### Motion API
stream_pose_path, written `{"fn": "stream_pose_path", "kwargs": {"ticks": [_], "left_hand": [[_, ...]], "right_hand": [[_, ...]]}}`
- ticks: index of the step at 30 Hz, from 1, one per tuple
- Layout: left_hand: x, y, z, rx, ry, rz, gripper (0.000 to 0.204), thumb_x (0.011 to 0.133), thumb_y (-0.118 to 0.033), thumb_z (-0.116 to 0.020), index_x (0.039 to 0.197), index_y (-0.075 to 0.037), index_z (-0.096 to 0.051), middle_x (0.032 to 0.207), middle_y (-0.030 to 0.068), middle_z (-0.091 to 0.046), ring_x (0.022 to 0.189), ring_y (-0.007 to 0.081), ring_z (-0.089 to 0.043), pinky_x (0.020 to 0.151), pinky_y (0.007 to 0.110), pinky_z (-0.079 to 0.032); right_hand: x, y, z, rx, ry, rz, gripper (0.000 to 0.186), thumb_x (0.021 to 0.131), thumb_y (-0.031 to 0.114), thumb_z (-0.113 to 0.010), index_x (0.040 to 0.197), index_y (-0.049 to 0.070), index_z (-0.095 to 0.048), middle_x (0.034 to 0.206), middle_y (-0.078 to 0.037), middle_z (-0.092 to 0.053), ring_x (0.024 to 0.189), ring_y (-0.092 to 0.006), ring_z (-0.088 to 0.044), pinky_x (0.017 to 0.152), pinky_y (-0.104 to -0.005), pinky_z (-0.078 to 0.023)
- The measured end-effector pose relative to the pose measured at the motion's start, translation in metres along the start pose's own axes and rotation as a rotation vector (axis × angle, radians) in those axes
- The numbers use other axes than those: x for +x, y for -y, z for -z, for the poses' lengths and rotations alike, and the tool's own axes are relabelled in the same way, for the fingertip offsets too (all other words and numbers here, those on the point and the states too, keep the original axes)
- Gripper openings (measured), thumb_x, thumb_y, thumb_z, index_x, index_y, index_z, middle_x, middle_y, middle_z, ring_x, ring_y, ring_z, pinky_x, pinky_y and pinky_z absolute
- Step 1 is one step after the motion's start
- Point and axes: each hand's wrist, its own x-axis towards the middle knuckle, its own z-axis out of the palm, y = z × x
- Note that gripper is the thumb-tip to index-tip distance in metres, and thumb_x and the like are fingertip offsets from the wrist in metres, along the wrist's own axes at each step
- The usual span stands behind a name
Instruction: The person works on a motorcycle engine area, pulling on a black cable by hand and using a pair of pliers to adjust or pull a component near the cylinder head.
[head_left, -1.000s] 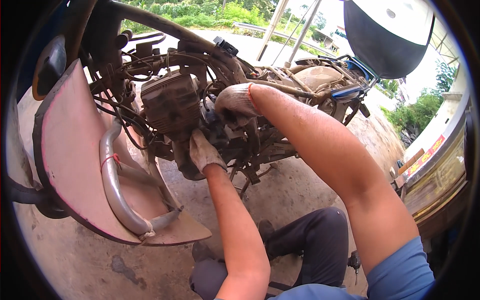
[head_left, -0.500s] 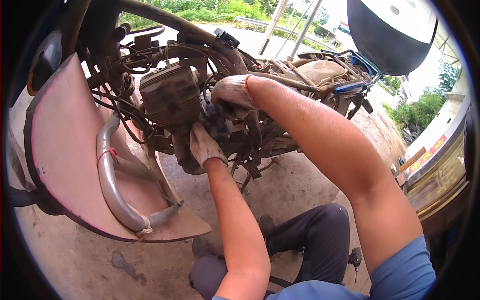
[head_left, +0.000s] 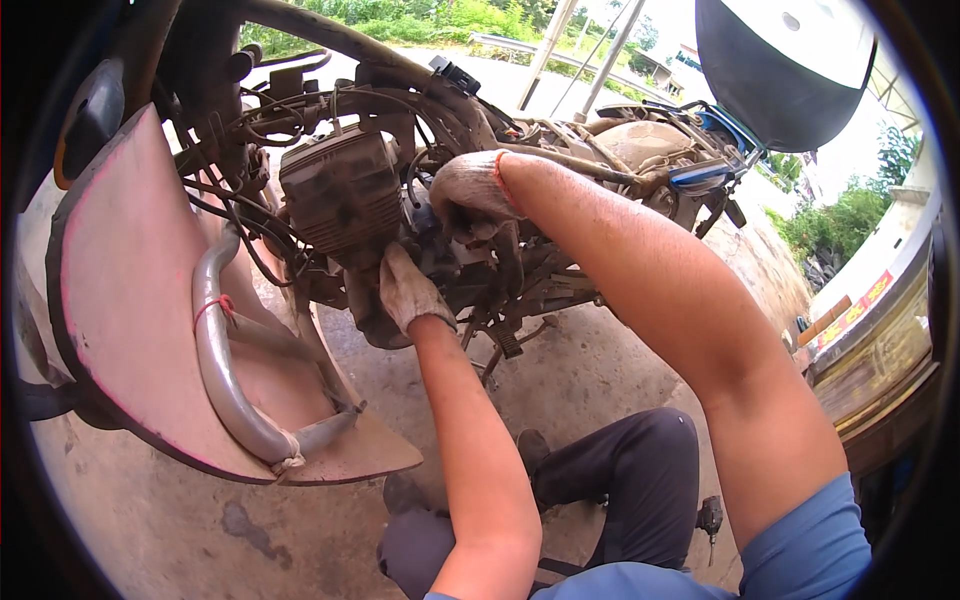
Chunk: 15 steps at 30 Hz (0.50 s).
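Note:
A dirty motorcycle engine (head_left: 342,190) with a finned cylinder hangs in the bare frame before me. My left hand (head_left: 410,292), in a soiled pale glove, reaches in at the lower right of the finned cylinder. Its fingers are pressed together and their tips vanish among dark parts. Right of the cylinder, my right hand (head_left: 470,192), gloved too, is closed with its fingers curled down and inward. What either hand holds is hidden in shadow. Dark engine parts (head_left: 437,250) lie between the two gloves.
On the left, a pink leg shield (head_left: 130,300) carries a curved metal crash bar (head_left: 215,360). Cables (head_left: 265,235) loop beside the engine. A power tool (head_left: 710,517) stands on the concrete floor near my knee. The motorcycle's rear (head_left: 650,145) stretches to the right.
My right hand has shifted slightly to the right, away from the cylinder. The left hand stays in nearly the same place.

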Motion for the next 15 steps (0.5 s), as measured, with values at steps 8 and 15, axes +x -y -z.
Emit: {"fn": "stream_pose_path", "kwargs": {"ticks": [8,15], "left_hand": [[0.03,0.015,0.011,-0.024,0.043,-0.064,0.055,0.096,-0.049,-0.054,0.123,-0.002,-0.066,0.116,0.0057,-0.068,0.101,0.0225,-0.057,0.091,0.036,-0.046],[0.016,0.012,0.003,0.004,0.028,-0.076,0.051,0.096,-0.048,-0.055,0.116,-0.003,-0.069,0.107,0.0063,-0.068,0.093,0.0213,-0.06,0.086,0.036,-0.049]], "right_hand": [[0.068,-0.064,-0.076,-0.19,-0.571,0.128,0.038,0.088,0.021,-0.056,0.115,-0.004,-0.063,0.086,-0.016,-0.07,0.072,-0.0227,-0.067,0.069,-0.0371,-0.055],[0.037,-0.019,0.002,-0.268,0.032,0.338,0.017,0.083,0.013,-0.058,0.077,0.001,-0.067,0.068,-0.011,-0.065,0.054,-0.0184,-0.06,0.047,-0.0337,-0.046]]}}
